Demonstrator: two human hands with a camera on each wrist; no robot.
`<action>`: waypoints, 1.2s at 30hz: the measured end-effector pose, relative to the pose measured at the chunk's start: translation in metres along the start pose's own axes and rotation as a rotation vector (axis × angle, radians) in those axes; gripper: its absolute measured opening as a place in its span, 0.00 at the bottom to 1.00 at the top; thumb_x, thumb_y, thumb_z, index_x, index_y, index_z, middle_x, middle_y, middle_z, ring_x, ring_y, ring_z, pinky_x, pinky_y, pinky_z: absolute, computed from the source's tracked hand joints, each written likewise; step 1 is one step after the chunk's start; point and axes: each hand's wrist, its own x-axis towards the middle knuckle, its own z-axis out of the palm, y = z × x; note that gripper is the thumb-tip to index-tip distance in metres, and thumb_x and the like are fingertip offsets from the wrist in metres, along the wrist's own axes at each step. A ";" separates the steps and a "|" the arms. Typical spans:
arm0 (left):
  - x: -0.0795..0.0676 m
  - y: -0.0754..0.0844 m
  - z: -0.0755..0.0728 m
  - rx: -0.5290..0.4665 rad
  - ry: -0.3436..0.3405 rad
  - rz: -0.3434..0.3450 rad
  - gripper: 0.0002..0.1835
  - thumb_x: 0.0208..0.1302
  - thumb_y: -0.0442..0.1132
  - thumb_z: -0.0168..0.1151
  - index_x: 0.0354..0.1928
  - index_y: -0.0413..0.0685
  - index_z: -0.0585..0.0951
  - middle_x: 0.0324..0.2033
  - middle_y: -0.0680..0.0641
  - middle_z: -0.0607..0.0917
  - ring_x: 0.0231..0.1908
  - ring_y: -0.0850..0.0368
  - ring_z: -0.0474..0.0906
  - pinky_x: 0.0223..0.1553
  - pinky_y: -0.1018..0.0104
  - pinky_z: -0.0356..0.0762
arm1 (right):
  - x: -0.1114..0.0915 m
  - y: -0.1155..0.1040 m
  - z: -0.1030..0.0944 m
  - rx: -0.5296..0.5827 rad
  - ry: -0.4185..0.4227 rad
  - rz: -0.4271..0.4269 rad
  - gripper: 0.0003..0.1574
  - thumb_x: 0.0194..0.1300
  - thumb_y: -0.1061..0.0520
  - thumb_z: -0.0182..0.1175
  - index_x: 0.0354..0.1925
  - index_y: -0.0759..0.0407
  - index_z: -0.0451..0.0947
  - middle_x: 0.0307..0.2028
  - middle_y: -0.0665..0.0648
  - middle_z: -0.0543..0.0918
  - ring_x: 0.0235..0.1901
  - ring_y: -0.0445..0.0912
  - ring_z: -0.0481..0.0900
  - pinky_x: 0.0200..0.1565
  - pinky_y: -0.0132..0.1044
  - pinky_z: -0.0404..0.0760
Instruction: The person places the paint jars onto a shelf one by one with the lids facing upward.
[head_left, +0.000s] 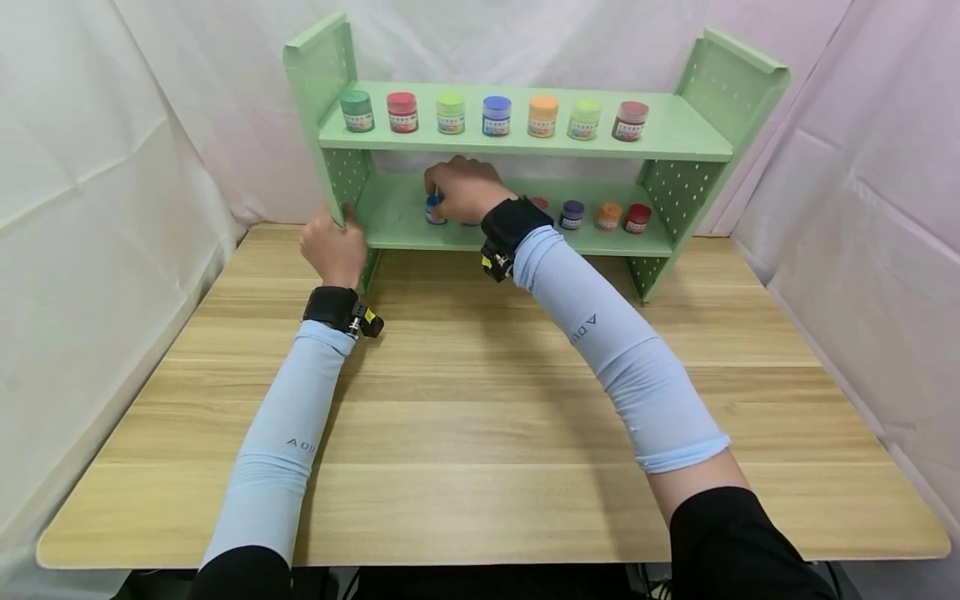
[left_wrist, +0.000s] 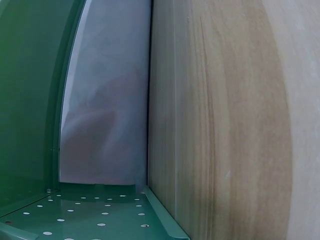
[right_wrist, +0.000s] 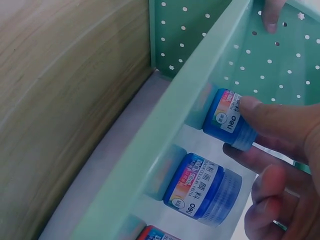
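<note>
A green two-tier shelf rack point(head_left: 517, 151) stands at the back of the table. My left hand point(head_left: 337, 248) grips the front edge of its left side panel point(head_left: 348, 183); one of its fingertips point(right_wrist: 271, 22) shows against the perforated panel in the right wrist view. On the lower board, near the left end, my right hand point(head_left: 467, 190) pinches a small blue paint jar point(right_wrist: 224, 116) between thumb and fingers. The jar's base is right at the board, its label facing out. Beside it is a second blue paint jar point(right_wrist: 196, 186), mostly hidden behind the hand in the head view.
Several paint jars line the upper board, from a dark green jar point(head_left: 357, 112) to a dark red jar point(head_left: 630, 122). Right of my hand on the lower board are a purple jar point(head_left: 572, 215), an orange jar point(head_left: 609, 217) and others. White cloth point(head_left: 75, 167) surrounds the wooden table point(head_left: 480, 433).
</note>
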 end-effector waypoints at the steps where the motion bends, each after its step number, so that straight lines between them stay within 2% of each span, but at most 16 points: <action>1: 0.000 0.000 0.000 -0.001 0.000 0.003 0.15 0.67 0.42 0.53 0.21 0.47 0.70 0.17 0.46 0.77 0.18 0.53 0.60 0.22 0.64 0.50 | 0.000 0.000 0.000 0.003 0.002 0.000 0.27 0.62 0.44 0.61 0.57 0.51 0.73 0.46 0.50 0.75 0.42 0.46 0.68 0.39 0.43 0.70; 7: 0.002 -0.003 0.000 0.000 0.004 -0.003 0.13 0.67 0.42 0.53 0.26 0.44 0.78 0.21 0.47 0.82 0.18 0.54 0.62 0.22 0.65 0.52 | 0.003 -0.002 0.001 -0.004 0.008 -0.004 0.30 0.62 0.43 0.60 0.61 0.50 0.71 0.47 0.50 0.75 0.42 0.46 0.69 0.39 0.43 0.70; 11: 0.002 -0.004 0.000 0.002 0.007 -0.011 0.13 0.67 0.42 0.53 0.25 0.45 0.75 0.16 0.47 0.76 0.18 0.53 0.61 0.22 0.64 0.51 | 0.002 -0.002 0.003 0.005 0.027 -0.022 0.35 0.63 0.42 0.59 0.65 0.50 0.66 0.51 0.51 0.76 0.41 0.46 0.71 0.38 0.42 0.71; 14: 0.001 -0.005 -0.001 0.007 0.009 -0.009 0.14 0.67 0.43 0.53 0.25 0.45 0.75 0.16 0.47 0.75 0.19 0.53 0.61 0.22 0.64 0.51 | -0.003 -0.001 0.005 -0.001 0.071 -0.036 0.36 0.64 0.42 0.57 0.66 0.49 0.65 0.55 0.51 0.75 0.44 0.45 0.72 0.40 0.42 0.71; 17: 0.001 -0.004 0.000 0.004 0.008 -0.006 0.13 0.67 0.43 0.53 0.27 0.44 0.78 0.19 0.46 0.79 0.19 0.53 0.64 0.23 0.64 0.52 | -0.012 -0.001 0.006 -0.003 0.141 -0.044 0.33 0.64 0.42 0.57 0.65 0.48 0.67 0.57 0.50 0.74 0.47 0.44 0.73 0.42 0.41 0.72; 19: 0.001 -0.004 0.000 0.000 0.009 -0.007 0.13 0.67 0.43 0.54 0.30 0.43 0.80 0.21 0.46 0.82 0.19 0.53 0.65 0.23 0.64 0.53 | -0.021 0.000 0.008 0.003 0.189 -0.053 0.32 0.65 0.41 0.56 0.64 0.48 0.69 0.57 0.49 0.75 0.47 0.44 0.74 0.43 0.40 0.73; 23: 0.002 -0.005 0.001 -0.005 0.003 0.000 0.14 0.68 0.43 0.53 0.32 0.43 0.81 0.22 0.45 0.82 0.18 0.54 0.64 0.23 0.65 0.54 | -0.045 0.002 0.015 0.044 0.301 -0.089 0.29 0.65 0.40 0.56 0.60 0.50 0.72 0.53 0.50 0.78 0.41 0.43 0.77 0.40 0.38 0.74; 28: 0.004 -0.007 0.001 -0.015 0.002 -0.002 0.13 0.68 0.42 0.53 0.29 0.43 0.80 0.22 0.45 0.83 0.19 0.54 0.67 0.23 0.64 0.57 | -0.081 0.003 0.037 0.087 0.416 -0.177 0.28 0.66 0.42 0.56 0.59 0.53 0.72 0.53 0.51 0.77 0.36 0.43 0.78 0.29 0.36 0.74; 32: 0.004 -0.009 -0.001 -0.012 0.005 -0.017 0.12 0.67 0.41 0.53 0.29 0.42 0.80 0.25 0.45 0.84 0.21 0.53 0.71 0.25 0.60 0.62 | -0.105 0.006 0.061 0.092 0.465 -0.252 0.26 0.65 0.43 0.57 0.57 0.54 0.74 0.52 0.50 0.77 0.34 0.42 0.77 0.25 0.34 0.71; 36: 0.004 -0.009 -0.002 -0.014 -0.004 -0.029 0.12 0.67 0.41 0.53 0.31 0.42 0.81 0.28 0.44 0.85 0.23 0.52 0.74 0.26 0.59 0.65 | -0.124 0.018 0.083 0.092 0.460 -0.244 0.25 0.64 0.45 0.59 0.56 0.54 0.74 0.49 0.50 0.78 0.36 0.42 0.77 0.29 0.34 0.71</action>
